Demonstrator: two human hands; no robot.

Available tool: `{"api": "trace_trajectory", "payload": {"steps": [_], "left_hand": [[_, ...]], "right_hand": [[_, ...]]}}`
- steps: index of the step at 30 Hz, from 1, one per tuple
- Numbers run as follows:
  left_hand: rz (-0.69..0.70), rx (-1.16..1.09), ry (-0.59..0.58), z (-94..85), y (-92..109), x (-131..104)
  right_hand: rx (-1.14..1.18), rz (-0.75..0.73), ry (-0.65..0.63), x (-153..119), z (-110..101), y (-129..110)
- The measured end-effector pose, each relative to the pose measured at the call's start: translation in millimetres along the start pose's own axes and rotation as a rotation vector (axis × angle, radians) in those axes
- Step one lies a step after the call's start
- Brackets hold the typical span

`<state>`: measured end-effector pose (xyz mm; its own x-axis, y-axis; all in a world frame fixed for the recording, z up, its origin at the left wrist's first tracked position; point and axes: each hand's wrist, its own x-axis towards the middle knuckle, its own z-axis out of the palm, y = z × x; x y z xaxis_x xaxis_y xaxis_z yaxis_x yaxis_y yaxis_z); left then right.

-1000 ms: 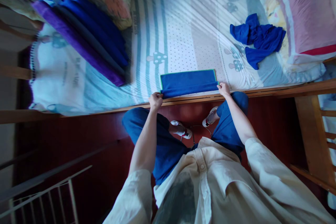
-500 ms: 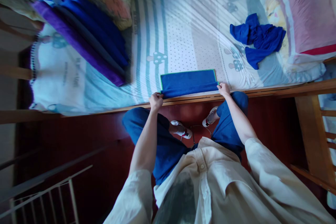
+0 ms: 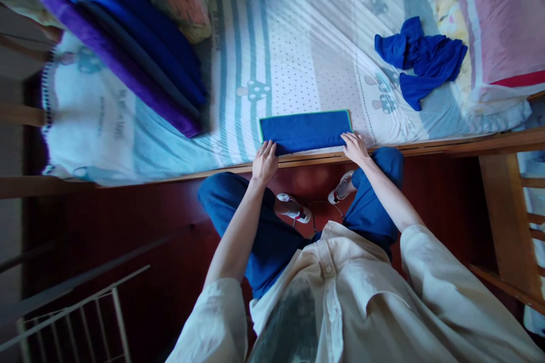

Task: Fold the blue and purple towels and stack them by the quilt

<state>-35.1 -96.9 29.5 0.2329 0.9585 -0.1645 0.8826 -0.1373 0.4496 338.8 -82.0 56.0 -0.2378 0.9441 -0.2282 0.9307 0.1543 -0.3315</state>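
Note:
A folded blue cloth (image 3: 307, 129) with a green edge lies flat as a long rectangle on the bed, close to its front rail. My left hand (image 3: 265, 159) rests on the cloth's near left corner, fingers stretched out and pointing away from me. On the near right corner lies my right hand (image 3: 355, 147), its fingers extended flat over the fabric. Neither hand grips anything. Farther right, a crumpled blue cloth (image 3: 419, 62) sits in a loose heap on the sheet.
A patterned sheet (image 3: 293, 62) covers the bed, edged by a wooden rail (image 3: 426, 147). Purple and blue folded fabrics (image 3: 140, 62) lie at the left. A pink pillow (image 3: 502, 17) is at the right. A metal rack (image 3: 85, 323) stands at lower left.
Both hands have let go of the cloth's pinched near corners and moved inward, fingers now spread flat on it. The near fold lies flatter, level with the rest.

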Motion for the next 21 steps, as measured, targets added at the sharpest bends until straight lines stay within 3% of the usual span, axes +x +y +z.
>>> {"api": "trace_trajectory", "payload": {"steps": [12,21], "left_hand": [[-0.022,0.081,-0.021,3.5,-7.1,6.5],[0.018,0.107,-0.113,-2.2,-10.7,-9.5]], "right_hand": [[-0.065,0.074,-0.020,14.3,7.0,13.2],[-0.013,0.115,-0.058,-0.1,5.0,14.5]]}}
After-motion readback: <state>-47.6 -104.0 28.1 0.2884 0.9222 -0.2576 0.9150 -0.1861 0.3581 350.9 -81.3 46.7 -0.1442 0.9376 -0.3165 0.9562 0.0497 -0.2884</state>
